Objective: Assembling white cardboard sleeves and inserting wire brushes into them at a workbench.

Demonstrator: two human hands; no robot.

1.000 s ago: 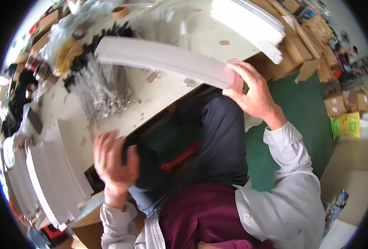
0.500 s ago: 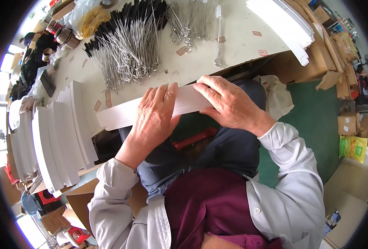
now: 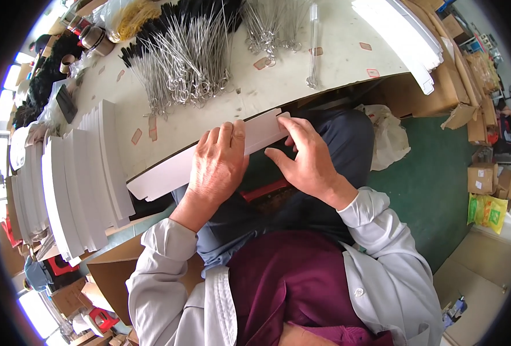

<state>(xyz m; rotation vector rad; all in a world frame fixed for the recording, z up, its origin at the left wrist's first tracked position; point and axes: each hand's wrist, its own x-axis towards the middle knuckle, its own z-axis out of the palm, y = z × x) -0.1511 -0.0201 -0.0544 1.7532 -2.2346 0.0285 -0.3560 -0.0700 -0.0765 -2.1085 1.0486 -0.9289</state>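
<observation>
Table [image 3: 261, 95] lies beyond the white card strip [image 3: 168, 174], which slants along its near edge. The left hand [image 3: 216, 164] is clamped over the strip's middle; even pressure there should keep thin card from bowing. The right hand [image 3: 308, 162], thumb and fingers apart, touches the right end, where a light fingertip suits best. Since the earlier frame, it covers less of that end, and the left end sits lower

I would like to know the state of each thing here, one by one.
Long white strip, slanted along the table edge
Left hand, fingers laid over the strip
Right hand, thumb apart from the fingers
Wire brushes, loosely heaped
White strips at the left, stacked
Plastic bag, crumpled
</observation>
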